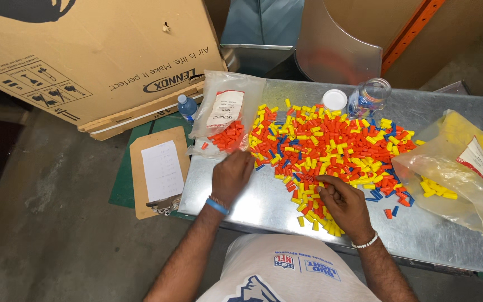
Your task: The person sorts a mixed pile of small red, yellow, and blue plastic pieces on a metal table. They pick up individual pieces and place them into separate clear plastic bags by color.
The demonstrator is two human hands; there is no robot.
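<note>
Right hand (346, 204) near counter's (252, 204) front edge, fingers curled on pile of orange, yellow and blue wire caps (331, 146), pinching something, contents unclear | left hand (231, 174) fingers bent at pile's left rim, beside bag of orange caps (226, 114); grip unclear.

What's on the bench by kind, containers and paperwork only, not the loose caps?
Plastic bags: 2, one holding orange caps, one holding yellow caps
Clear jar: 1
White lid: 1
Water bottle: 1
Clipboard: 1
Total: 6

The mixed cap pile is too dense to count.
</note>
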